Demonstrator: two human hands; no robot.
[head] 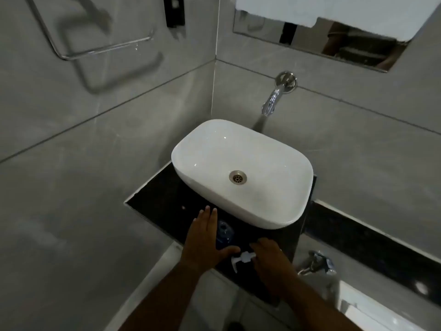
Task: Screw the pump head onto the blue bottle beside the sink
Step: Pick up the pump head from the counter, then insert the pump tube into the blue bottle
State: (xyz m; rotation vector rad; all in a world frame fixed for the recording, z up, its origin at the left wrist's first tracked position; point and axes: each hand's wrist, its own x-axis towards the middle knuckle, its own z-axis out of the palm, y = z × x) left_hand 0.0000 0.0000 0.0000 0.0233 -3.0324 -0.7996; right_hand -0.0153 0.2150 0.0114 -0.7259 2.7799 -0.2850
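Observation:
A small blue bottle (224, 231) stands upright on the dark counter (164, 201), just in front of the white sink (243, 173); its neck is uncapped. My left hand (206, 237) is open, fingers spread flat, cupping the bottle's left side, thumb reaching under it. A white pump head (242, 258) lies on its side on the counter's front edge, nozzle pointing left. My right hand (269, 259) rests on the pump's right end; whether its fingers grip the pump is hidden.
A chrome tap (274, 96) sticks out of the wall above the sink. A towel rail (100, 47) hangs on the left wall. A mirror (334, 41) is at the upper right. A second tap (315, 263) sits low on the right wall.

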